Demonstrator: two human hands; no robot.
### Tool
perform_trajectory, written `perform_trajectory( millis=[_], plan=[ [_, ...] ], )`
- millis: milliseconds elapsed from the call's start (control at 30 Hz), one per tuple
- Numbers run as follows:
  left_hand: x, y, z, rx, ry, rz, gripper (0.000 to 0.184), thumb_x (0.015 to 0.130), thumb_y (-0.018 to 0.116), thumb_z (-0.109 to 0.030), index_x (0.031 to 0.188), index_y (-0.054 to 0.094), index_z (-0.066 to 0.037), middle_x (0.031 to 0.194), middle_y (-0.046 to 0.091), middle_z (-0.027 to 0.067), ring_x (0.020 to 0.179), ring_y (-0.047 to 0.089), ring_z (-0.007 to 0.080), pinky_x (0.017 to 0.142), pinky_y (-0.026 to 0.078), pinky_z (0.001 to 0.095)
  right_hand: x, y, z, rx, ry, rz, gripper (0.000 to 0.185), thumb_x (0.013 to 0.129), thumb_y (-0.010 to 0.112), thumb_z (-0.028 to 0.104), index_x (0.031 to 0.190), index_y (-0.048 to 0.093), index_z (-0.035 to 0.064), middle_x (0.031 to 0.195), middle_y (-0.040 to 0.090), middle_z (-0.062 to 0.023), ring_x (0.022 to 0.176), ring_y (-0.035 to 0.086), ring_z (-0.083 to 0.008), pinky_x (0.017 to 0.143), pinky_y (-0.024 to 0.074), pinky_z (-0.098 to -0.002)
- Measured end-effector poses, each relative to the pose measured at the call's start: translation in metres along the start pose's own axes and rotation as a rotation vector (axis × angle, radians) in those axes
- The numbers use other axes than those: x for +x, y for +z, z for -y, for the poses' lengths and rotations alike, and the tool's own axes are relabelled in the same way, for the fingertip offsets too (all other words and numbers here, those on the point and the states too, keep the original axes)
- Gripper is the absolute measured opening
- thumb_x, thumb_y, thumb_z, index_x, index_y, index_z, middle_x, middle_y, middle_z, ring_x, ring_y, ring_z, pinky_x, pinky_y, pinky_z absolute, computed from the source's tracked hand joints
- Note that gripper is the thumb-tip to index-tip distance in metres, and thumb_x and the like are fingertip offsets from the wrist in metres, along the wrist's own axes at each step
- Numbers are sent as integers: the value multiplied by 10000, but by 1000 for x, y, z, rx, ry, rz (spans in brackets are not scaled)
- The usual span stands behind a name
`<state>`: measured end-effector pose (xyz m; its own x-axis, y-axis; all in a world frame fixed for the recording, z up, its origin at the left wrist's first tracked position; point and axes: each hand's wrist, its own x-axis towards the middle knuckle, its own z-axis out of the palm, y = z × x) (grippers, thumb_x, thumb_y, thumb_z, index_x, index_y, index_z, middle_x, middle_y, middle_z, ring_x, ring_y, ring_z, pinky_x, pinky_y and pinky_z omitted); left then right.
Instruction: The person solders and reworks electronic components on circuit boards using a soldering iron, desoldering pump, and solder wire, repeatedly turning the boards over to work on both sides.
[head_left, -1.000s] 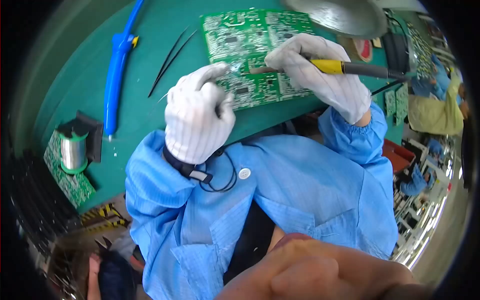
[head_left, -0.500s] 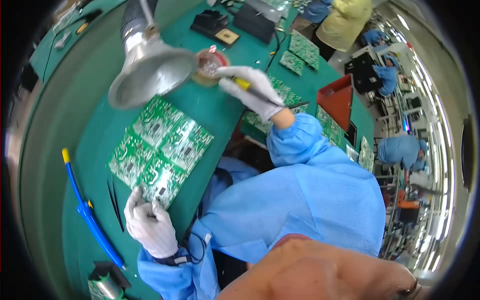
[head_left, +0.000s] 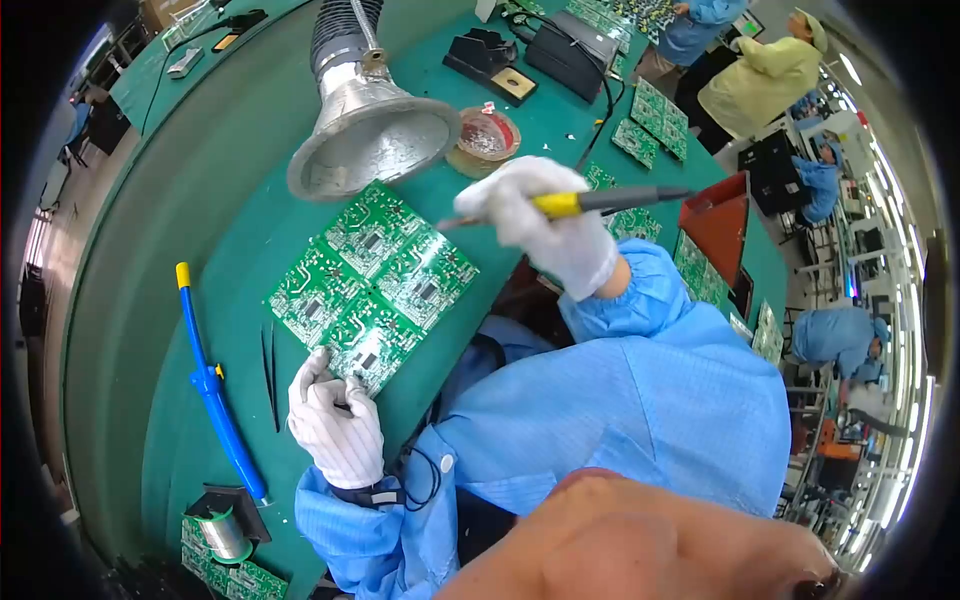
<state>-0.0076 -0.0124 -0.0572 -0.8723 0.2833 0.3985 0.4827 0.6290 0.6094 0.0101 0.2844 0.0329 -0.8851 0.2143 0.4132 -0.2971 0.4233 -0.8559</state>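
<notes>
A green circuit board panel (head_left: 375, 285) lies on the green mat, made of several joined sections. My left hand (head_left: 336, 420), in a white striped glove, touches the panel's lower left corner with its fingers closed; whether solder wire is between them is too small to tell. My gloved right hand (head_left: 545, 220) grips a yellow and black soldering iron (head_left: 630, 198), whose tip points left, by the panel's upper right side. Black tweezers (head_left: 269, 378) lie left of the panel, beside a blue desoldering pump (head_left: 218, 405).
A metal fume hood (head_left: 375, 145) hangs above the panel. Behind are a round tin (head_left: 484, 140) and an iron stand (head_left: 490, 66). A red tray (head_left: 722, 225) and more boards (head_left: 650, 125) lie right. A solder spool (head_left: 224, 537) sits lower left. Co-workers (head_left: 765, 80) are farther off.
The view has swung toward the right. My right hand moved with the iron away from the panel to the round tin, then back beside the panel. My left hand remains at the panel's edge.
</notes>
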Motion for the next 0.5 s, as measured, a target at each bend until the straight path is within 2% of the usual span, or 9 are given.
perform_trajectory(
  millis=[67, 100, 200, 267, 367, 400, 433, 500],
  plan=[
    [0, 0, -1, 27, 6, 6, 189, 802, 715, 38, 791, 533, -13, 1206, 688, 209, 888, 700, 313, 758, 565, 423, 8, 16, 0, -124, -260, 126, 100, 916, 693, 120, 874, 761, 59, 865, 782, -77, 793, 750, -238, 755, 577, -367],
    [-1, -1, 1, 29, 3, 5, 189, 802, 715, 38, 791, 533, -13, 1206, 688, 209, 888, 700, 313, 758, 565, 423, 10, 28, 1, -131, -327, 195, 67, 889, 674, 21, 905, 738, 32, 904, 773, -78, 793, 724, -204, 691, 541, -334],
    [0, -1, 0, 34, 16, 5, 201, 798, 721, 39, 791, 528, -14, 1187, 694, 214, 894, 708, 325, 766, 569, 421, 11, 57, 1, -148, -393, 243, 57, 880, 706, 40, 886, 734, 89, 871, 767, -21, 769, 713, -200, 699, 532, -349],
    [0, 1, 1, -52, -82, -3, 173, 730, 746, 37, 729, 594, -45, 1167, 724, 173, 1046, 694, 325, 906, 522, 463, 10, 69, 3, -196, -392, 265, 59, 865, 731, 62, 910, 739, 99, 853, 755, -15, 771, 711, -212, 712, 534, -360],
    [5, 0, -1, -27, -68, -1, 177, 729, 753, 14, 732, 585, -43, 1126, 733, 187, 1005, 701, 364, 900, 545, 459, 16, 83, 9, -191, -339, 342, 77, 869, 739, 62, 945, 742, 73, 838, 746, -62, 772, 708, -236, 709, 546, -363],
    [5, 1, 2, -13, -38, 1, 164, 731, 755, 5, 744, 599, -45, 1140, 732, 176, 1017, 696, 361, 898, 542, 463, 18, 85, 5, -122, -243, 453, 71, 882, 728, 40, 952, 736, 42, 853, 741, -110, 784, 713, -228, 688, 549, -347],
    [3, 1, 3, -32, -43, -20, 154, 737, 754, 1, 762, 610, -46, 1148, 732, 152, 1018, 696, 353, 892, 537, 457, 21, 86, 9, -162, -269, 494, 71, 916, 696, 34, 978, 722, 10, 870, 736, -121, 761, 703, -195, 657, 546, -325],
    [1, 2, 4, -1, -36, -38, 166, 747, 756, -16, 810, 609, -59, 1173, 724, 105, 1056, 679, 317, 917, 506, 427, 20, 94, 10, -124, -153, 534, 90, 964, 649, 57, 1004, 704, -1, 854, 715, -89, 707, 659, -139, 618, 532, -297]
  ],
)
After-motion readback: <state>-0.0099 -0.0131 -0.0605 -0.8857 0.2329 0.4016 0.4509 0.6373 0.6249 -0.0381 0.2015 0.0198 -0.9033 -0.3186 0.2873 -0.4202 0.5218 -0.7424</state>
